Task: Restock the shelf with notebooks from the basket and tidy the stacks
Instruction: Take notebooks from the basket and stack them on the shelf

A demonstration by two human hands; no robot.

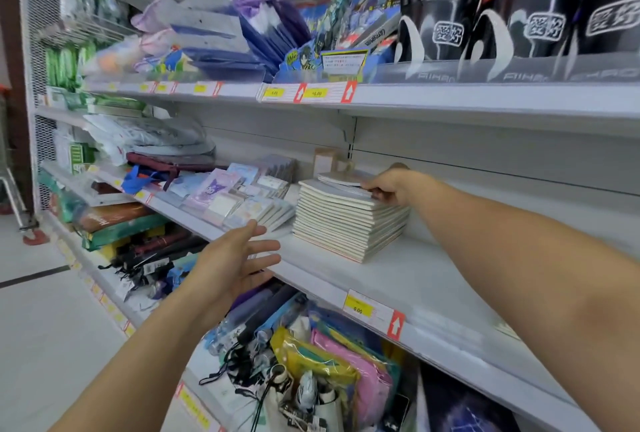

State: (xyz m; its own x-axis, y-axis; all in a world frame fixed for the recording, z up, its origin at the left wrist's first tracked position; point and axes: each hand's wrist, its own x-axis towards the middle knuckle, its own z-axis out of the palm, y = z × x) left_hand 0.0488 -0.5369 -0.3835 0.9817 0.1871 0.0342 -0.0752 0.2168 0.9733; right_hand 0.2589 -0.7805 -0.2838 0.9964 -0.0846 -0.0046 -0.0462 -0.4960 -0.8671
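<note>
Notebooks (349, 220) stacked on the white middle shelf (415, 279), pale covers, spines fanned slightly toward the front, topmost few skewed off square. Just left of the stack, touching or nearly so: flat packs of cartoon stationery (239, 196) in pastel wrappers, print too small to read.

Readable writing: yellow price tag (358, 309) on the shelf lip below the stack, "6.00", beside a red-and-white arrow marker (396, 325). On the upper shelf lip, a yellow tag (316, 93) reading "0.00" with the first figure blurred, another tag to its left unreadable. Black pen tubs (450, 29) on the upper shelf bearing white Chinese characters in a box; clear front strip (436, 76) under them printed "AIHAO", partly blurred. Blue anime display box (346, 50) next to the tubs, small lettering illegible.

Right hand (389, 185) reaching over the back right corner of the stack, fingers curled down onto the top notebooks, gripping their edge; how many pinched, cannot tell.

Left hand (239, 261) held in air before the shelf lip, palm turned toward the stack, fingers straight and spread, holding nothing, well apart from the notebooks.

Below: umbrellas (249, 313) and coloured zip pouches (346, 369) on the lower shelf.
</note>
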